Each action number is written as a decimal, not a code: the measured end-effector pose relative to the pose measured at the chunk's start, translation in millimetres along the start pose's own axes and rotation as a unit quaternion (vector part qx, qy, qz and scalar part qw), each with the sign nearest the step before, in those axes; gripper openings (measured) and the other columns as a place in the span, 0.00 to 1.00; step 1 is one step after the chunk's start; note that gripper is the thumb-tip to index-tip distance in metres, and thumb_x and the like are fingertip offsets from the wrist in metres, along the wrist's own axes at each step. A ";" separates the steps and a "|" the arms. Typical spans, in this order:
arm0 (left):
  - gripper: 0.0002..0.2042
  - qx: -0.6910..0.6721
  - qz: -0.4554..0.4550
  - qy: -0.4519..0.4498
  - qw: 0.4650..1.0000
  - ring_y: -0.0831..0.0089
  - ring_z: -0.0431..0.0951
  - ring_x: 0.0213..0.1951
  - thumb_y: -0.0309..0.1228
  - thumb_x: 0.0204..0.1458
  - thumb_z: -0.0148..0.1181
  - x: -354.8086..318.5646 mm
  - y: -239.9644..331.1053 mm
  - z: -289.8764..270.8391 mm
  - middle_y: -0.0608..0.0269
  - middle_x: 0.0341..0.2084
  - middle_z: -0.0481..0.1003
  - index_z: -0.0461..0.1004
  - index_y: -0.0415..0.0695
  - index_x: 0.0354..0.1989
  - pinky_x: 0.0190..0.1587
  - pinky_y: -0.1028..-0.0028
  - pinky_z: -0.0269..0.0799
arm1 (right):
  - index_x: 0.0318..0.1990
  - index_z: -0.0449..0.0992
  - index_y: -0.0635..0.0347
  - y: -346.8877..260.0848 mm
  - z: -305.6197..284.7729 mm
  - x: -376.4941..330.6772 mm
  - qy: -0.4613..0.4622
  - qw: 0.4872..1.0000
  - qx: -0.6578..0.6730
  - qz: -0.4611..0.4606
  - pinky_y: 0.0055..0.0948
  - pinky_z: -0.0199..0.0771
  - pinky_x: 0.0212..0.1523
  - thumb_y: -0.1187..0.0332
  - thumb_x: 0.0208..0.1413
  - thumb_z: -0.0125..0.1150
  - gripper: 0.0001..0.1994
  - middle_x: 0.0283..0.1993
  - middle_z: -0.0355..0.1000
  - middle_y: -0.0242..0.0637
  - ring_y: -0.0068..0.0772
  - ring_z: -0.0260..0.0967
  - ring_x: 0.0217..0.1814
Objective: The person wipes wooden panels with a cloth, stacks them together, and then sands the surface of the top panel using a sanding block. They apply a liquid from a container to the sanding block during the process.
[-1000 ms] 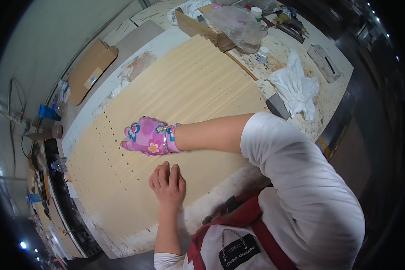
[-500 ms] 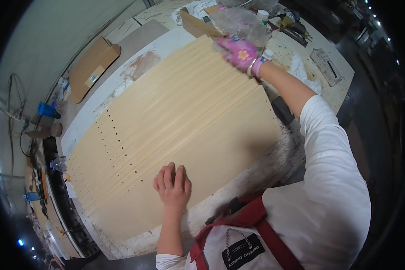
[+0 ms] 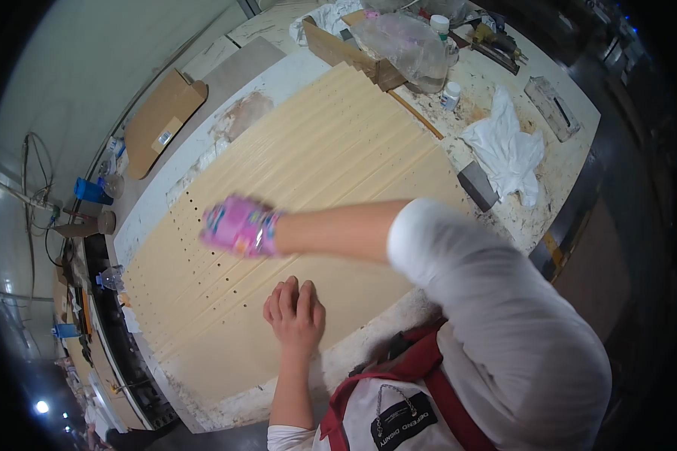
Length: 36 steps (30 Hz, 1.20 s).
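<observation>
Several pale cream boards lie overlapped like a fan across the bench, their long edges in steps and rows of small dark holes toward their left part. My right hand, in a pink flowered glove, is over the boards near the holes. Motion smears its fingers, and I cannot make out whether anything is under or in it. My bare left hand rests on the nearest board, fingers slightly bent and a little apart, holding nothing.
At the right of the bench lie a dark grey block, a crumpled white cloth and a small white bottle. A clear plastic bag sits at the back. Brown cardboard and a blue container stand along the left wall.
My gloved right hand has swept from the boards' far right end down to the left, near the holes. My left hand stays on the nearest board.
</observation>
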<state>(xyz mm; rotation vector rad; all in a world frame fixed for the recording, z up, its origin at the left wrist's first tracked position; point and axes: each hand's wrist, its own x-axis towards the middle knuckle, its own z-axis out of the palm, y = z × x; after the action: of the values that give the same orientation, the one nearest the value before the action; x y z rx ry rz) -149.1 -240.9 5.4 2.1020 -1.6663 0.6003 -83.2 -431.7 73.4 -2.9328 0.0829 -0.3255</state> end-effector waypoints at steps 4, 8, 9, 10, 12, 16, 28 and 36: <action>0.12 0.009 -0.003 0.024 1.000 0.62 0.69 0.52 0.30 0.46 0.59 1.6 1.6 3.5 0.64 0.49 0.71 0.77 0.52 0.40 0.55 0.62 0.58 | 0.33 0.74 0.56 166.8 -47.9 -73.7 0.115 0.952 0.081 0.273 0.43 0.72 0.34 0.50 0.61 0.44 0.20 0.25 0.72 0.42 0.45 0.72 0.29; 0.12 0.012 -0.002 0.010 1.000 0.63 0.69 0.52 0.30 0.46 0.59 8.3 5.1 0.7 0.64 0.49 0.71 0.77 0.53 0.41 0.55 0.62 0.58 | 0.40 0.78 0.58 278.3 -102.4 -142.0 0.089 0.904 -0.104 0.406 0.40 0.73 0.46 0.51 0.61 0.43 0.21 0.39 0.76 0.49 0.49 0.75 0.41; 0.12 0.015 -0.003 0.009 1.000 0.63 0.69 0.52 0.30 0.46 0.59 7.9 4.1 1.0 0.64 0.49 0.71 0.77 0.53 0.41 0.55 0.62 0.58 | 0.40 0.78 0.58 278.3 -93.0 -136.0 0.089 0.904 -0.102 0.405 0.40 0.73 0.46 0.51 0.61 0.43 0.21 0.39 0.76 0.49 0.49 0.75 0.41; 0.12 0.012 -0.001 0.010 1.000 0.63 0.69 0.52 0.30 0.45 0.59 6.9 3.7 2.0 0.64 0.49 0.72 0.77 0.53 0.41 0.55 0.62 0.58 | 0.41 0.75 0.55 277.0 -76.5 -127.0 0.144 0.924 -0.103 0.340 0.40 0.73 0.39 0.51 0.61 0.46 0.19 0.32 0.74 0.45 0.47 0.74 0.35; 0.13 0.017 -0.004 0.009 1.000 0.63 0.69 0.52 0.30 0.45 0.59 3.4 1.7 2.8 0.64 0.49 0.72 0.77 0.53 0.41 0.55 0.62 0.59 | 0.42 0.73 0.53 261.8 -57.9 -116.2 0.198 0.938 -0.096 0.266 0.40 0.74 0.32 0.51 0.61 0.48 0.16 0.26 0.72 0.41 0.45 0.72 0.29; 0.13 0.020 -0.017 0.012 1.000 0.64 0.69 0.52 0.30 0.44 0.60 3.0 1.7 2.0 0.65 0.50 0.71 0.77 0.55 0.41 0.55 0.63 0.59 | 0.43 0.74 0.56 236.4 -94.2 -123.4 0.221 0.804 0.314 0.454 0.34 0.73 0.32 0.54 0.62 0.47 0.16 0.29 0.74 0.40 0.38 0.73 0.29; 0.13 0.014 -0.004 -0.005 1.000 0.65 0.68 0.53 0.32 0.45 0.59 2.4 1.9 3.0 0.67 0.50 0.70 0.77 0.56 0.41 0.56 0.63 0.58 | 0.37 0.77 0.59 -4.3 -8.1 37.7 0.036 0.998 0.011 -0.043 0.42 0.75 0.38 0.71 0.47 0.55 0.09 0.39 0.74 0.45 0.43 0.75 0.42; 0.12 0.005 -0.006 0.010 1.000 0.65 0.69 0.51 0.32 0.46 0.58 3.6 3.7 0.9 0.66 0.49 0.72 0.78 0.56 0.41 0.56 0.64 0.58 | 0.38 0.79 0.58 318.1 -68.6 -104.5 0.227 0.856 0.098 0.453 0.39 0.73 0.28 0.53 0.60 0.47 0.19 0.33 0.77 0.45 0.42 0.76 0.30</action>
<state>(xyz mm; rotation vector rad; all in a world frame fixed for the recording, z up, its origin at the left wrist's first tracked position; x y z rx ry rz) -151.9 -245.1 6.8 2.1049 -1.6411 0.6244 -211.3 -748.0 55.5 -2.2122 1.3352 -0.7685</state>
